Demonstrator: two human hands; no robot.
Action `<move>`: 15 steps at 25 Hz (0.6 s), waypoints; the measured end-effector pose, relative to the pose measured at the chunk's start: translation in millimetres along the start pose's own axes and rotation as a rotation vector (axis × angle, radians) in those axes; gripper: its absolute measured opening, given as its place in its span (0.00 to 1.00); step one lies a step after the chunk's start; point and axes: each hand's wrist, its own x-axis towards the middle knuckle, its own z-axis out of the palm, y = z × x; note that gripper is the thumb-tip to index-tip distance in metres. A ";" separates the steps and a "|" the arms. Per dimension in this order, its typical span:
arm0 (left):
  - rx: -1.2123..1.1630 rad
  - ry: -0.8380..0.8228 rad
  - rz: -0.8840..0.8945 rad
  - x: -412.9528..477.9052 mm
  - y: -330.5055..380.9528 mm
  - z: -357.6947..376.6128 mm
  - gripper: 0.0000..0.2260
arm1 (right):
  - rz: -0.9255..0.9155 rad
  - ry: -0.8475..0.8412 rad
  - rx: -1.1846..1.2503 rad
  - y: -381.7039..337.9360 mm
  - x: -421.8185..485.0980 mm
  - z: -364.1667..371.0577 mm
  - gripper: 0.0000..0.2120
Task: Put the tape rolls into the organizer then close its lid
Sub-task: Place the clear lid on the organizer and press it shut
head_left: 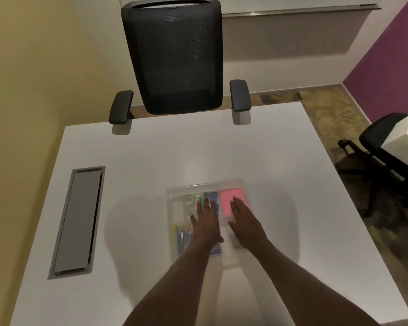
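White desk (151,161) holds organizer (174,191); black chair (174,60) behind.

Left hand (206,222) flat, palm down, fingers spread and pointing far, right hand (243,220) just beside it, likewise flat and splayed, both bare forearms reaching in from the near edge

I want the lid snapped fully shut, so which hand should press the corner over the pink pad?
Right hand: its fingertips already lie over the pink pad in the organizer; the left hand lies mid-lid.
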 end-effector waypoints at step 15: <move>0.014 0.022 0.016 5.0 -1.4 10.7 0.61 | 0.102 -0.014 -0.049 36.9 -119.3 66.8 0.43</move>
